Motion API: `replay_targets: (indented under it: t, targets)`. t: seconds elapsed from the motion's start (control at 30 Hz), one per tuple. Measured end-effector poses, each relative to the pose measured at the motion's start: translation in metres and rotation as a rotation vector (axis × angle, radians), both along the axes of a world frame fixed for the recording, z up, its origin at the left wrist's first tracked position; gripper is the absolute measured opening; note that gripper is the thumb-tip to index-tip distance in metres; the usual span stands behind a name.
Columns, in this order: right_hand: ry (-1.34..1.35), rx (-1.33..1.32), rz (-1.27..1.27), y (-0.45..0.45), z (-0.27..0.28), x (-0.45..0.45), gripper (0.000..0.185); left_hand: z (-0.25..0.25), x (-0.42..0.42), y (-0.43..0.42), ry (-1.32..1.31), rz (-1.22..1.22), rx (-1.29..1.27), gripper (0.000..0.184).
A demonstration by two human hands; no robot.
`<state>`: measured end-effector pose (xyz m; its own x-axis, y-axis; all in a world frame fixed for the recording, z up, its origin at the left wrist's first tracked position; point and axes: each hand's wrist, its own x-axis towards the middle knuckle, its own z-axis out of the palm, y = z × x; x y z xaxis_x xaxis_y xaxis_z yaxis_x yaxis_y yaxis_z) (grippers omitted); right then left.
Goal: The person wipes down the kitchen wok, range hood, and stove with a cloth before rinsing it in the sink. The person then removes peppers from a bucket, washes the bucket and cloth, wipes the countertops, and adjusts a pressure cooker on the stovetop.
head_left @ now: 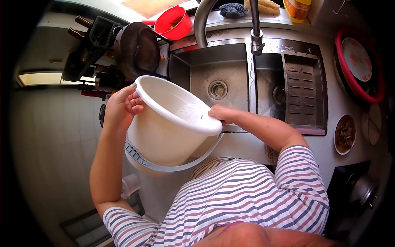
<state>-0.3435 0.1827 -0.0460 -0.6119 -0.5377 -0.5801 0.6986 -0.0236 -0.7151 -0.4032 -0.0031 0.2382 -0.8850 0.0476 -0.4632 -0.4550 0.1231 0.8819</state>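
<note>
A white plastic bucket (164,136) is held tilted in front of my body, its mouth facing up and toward the sink. My left hand (125,101) grips the rim on the far left, with the thumb near the top edge. On the right side of the rim, my right hand (222,114) has its fingers curled over the edge. A grey handle (177,168) hangs down below the bucket. Inside, the wall looks wet or shiny near my right hand. Just beyond the bucket lies the steel sink basin (197,68) with its round drain.
A curved faucet (257,43) stands over the double sink. A slotted steel tray (301,90) sits in the right basin. A red dipper (175,24), dark pan (138,49) and knife rack (96,35) are at left. A bowl of food (345,133) stands at right.
</note>
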Motion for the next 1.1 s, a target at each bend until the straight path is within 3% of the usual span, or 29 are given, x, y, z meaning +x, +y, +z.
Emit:
replay_targets:
  t: [0.17,0.5,0.7,0.93,1.1]
  targets:
    - [-0.129,0.048,0.088,-0.004,-0.013,-0.004,0.016,-0.020,-0.019,-0.006,-0.086,0.099,0.028,0.016]
    - [-0.304,-0.053,0.081,-0.008,-0.031,0.005,0.016,-0.038,-0.035,0.007,-0.064,0.073,-0.006,0.022]
    - [-0.192,-0.055,0.133,-0.030,-0.042,0.016,0.020,-0.027,-0.044,0.026,-0.049,0.000,-0.003,0.021]
    - [-0.072,0.002,0.145,-0.028,-0.008,0.020,0.022,-0.007,-0.035,0.032,-0.072,-0.099,-0.102,0.022]
    - [0.024,0.004,0.013,-0.028,0.007,0.025,0.025,0.017,-0.008,0.023,-0.029,-0.124,-0.090,0.025]
